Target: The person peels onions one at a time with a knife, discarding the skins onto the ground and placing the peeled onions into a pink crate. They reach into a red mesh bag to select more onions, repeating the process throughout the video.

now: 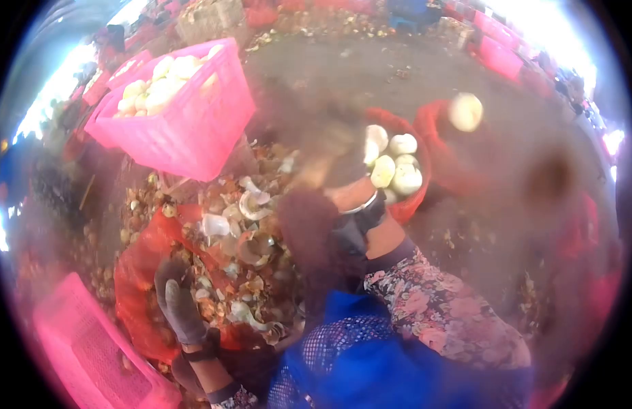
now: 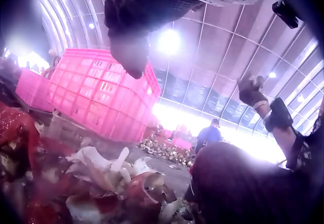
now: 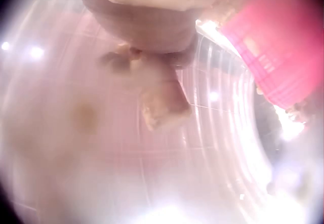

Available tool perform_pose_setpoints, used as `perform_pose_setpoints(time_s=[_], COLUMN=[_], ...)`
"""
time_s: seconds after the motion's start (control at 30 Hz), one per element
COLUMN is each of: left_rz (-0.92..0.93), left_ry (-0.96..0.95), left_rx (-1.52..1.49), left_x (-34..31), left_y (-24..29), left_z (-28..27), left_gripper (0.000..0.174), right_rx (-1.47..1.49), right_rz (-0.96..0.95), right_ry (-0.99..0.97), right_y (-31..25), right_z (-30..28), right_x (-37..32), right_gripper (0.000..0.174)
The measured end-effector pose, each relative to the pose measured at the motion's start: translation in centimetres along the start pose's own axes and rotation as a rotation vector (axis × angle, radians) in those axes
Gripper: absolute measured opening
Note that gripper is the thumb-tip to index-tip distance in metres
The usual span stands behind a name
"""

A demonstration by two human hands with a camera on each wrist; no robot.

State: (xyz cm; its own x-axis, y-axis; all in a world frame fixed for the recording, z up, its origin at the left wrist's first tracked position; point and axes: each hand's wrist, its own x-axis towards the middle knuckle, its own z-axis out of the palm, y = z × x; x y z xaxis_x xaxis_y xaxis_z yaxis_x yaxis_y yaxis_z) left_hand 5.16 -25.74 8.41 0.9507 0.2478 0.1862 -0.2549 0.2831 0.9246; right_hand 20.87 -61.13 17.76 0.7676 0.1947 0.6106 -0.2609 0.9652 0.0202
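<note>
In the head view my left hand (image 1: pixel 179 303), in a grey glove, is over a red mesh bag (image 1: pixel 142 293) and a heap of onion skins (image 1: pixel 251 245). Its fingers extend loosely, with nothing visible in them. The left wrist view has this gloved hand (image 2: pixel 129 39) hanging above the skins. My right hand (image 1: pixel 333 153) is blurred beside a red basket (image 1: pixel 419 201) of peeled onions (image 1: pixel 406 178). The left wrist view shows the right hand (image 2: pixel 250 90) raised; I cannot tell whether it holds anything. A blurred peeled onion (image 1: pixel 466 111) appears right of the basket.
A pink crate (image 1: pixel 193 126) full of peeled onions stands at the front left, beyond the skins. Another pink crate (image 1: pixel 91 347) lies low on the left. A second red container (image 1: pixel 435 133) adjoins the basket. A person in blue (image 2: pixel 208 134) is in the background.
</note>
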Motion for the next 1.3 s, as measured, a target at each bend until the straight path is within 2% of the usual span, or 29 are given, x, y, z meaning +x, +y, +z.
perform_pose_setpoints(time_s=[0.07, 0.1, 0.13, 0.2, 0.23, 0.27, 0.3, 0.33, 0.37, 0.43, 0.47, 0.5, 0.57, 0.6, 0.67, 0.73, 0.77, 0.87, 0.97, 1.07, 1.17, 1.27, 1.3], left_rz=[0.086, 0.052, 0.068, 0.092, 0.089, 0.084, 0.152, 0.153, 0.169, 0.247, 0.288, 0.293, 0.298, 0.333, 0.334, 0.338, 0.339, 0.320, 0.299, 0.300, 0.298, 0.285, 0.276], left_ry=[0.003, 0.013, 0.098, 0.181, 0.168, 0.237, 0.215, 0.305, 0.364, 0.404, 0.408, 0.402, 0.385, 0.500, 0.464, 0.445, 0.439, 0.458, 0.526, 0.524, 0.413, 0.278, 0.236], left_rx=[-0.015, -0.027, -0.038, -0.063, -0.200, -0.246, -0.250, -0.272, -0.284, -0.337, -0.360, -0.383, -0.438, -0.353, -0.356, -0.374, -0.387, -0.420, -0.415, -0.439, -0.528, -0.649, -0.689], left_x=[0.6, 1.0, 0.9, 1.0, 1.5, 1.1, 0.9, 0.8, -0.2, -0.8, -1.1, -1.4, -1.9, -2.5, -2.7, -3.2, -3.4, -3.5, -3.3, -3.6, -3.6, -3.4, -3.3], left_y=[1.0, 1.7, 2.1, 2.6, 2.0, 3.5, 4.0, 4.9, 7.3, 8.6, 9.9, 10.9, 12.9, 12.1, 13.3, 13.6, 13.8, 14.5, 14.8, 14.5, 14.2, 13.9, 13.9], left_z=[0.4, -0.2, 0.2, -1.6, -3.8, -3.8, -4.8, -5.4, -2.4, -2.9, -2.6, -2.7, -2.7, -1.8, -1.2, -0.7, -0.6, 0.2, 1.6, 1.6, 0.9, 0.3, 0.1], left_gripper=[0.049, 0.042, 0.039, 0.040, 0.043, 0.045, 0.046, 0.045, 0.045, 0.045, 0.045, 0.045, 0.045, 0.046, 0.047, 0.047, 0.047, 0.048, 0.047, 0.046, 0.045, 0.044, 0.043], right_rx=[-0.329, -0.433, -0.719, -0.590, -0.534, -0.554, -0.509, -0.469, -0.663, -1.077, -1.323, -1.555, -1.507, -1.568, -1.704, -1.883, -1.955, -2.045, -2.059, -2.028, -2.000, -2.051, -2.050], right_rz=[0.059, 0.164, 0.285, 0.531, 0.655, 0.743, 0.869, 0.995, 1.070, 1.202, 1.262, 1.229, 1.487, 1.516, 1.585, 1.306, 1.142, 1.367, 1.711, 1.395, 1.819, 1.794, 1.579], right_ry=[0.340, 0.539, 0.502, 0.475, 0.460, 0.509, 0.474, 0.432, 0.387, 0.316, -0.050, -0.426, -0.235, -0.271, -0.317, -0.657, -0.822, -1.072, -1.341, -1.474, -1.497, -1.418, -1.454], right_y=[3.4, 5.9, 7.3, 11.7, 13.8, 15.8, 17.7, 19.6, 19.1, 22.1, 22.7, 23.4, 26.2, 26.6, 28.2, 28.8, 29.0, 27.1, 24.9, 20.2, 18.7, 16.2, 15.2], right_z=[3.0, 3.2, 0.5, -3.0, -4.8, -6.3, -6.9, -7.5, -4.1, -2.0, -5.0, -8.1, -8.0, -9.7, -11.6, -14.9, -14.2, -11.6, -11.2, -9.8, -6.5, -6.9, -7.0], right_x=[-0.4, -0.3, -1.0, -1.4, -1.6, -2.0, -2.2, -2.3, -2.1, -2.1, -2.7, -3.3, -3.8, -5.2, -6.5, -8.5, -8.4, -7.3, -10.2, -12.4, -11.3, -14.1, -15.5], right_gripper=[0.028, 0.031, 0.032, 0.034, 0.036, 0.036, 0.036, 0.036, 0.036, 0.036, 0.038, 0.040, 0.042, 0.043, 0.045, 0.048, 0.049, 0.046, 0.048, 0.042, 0.031, 0.034, 0.034])
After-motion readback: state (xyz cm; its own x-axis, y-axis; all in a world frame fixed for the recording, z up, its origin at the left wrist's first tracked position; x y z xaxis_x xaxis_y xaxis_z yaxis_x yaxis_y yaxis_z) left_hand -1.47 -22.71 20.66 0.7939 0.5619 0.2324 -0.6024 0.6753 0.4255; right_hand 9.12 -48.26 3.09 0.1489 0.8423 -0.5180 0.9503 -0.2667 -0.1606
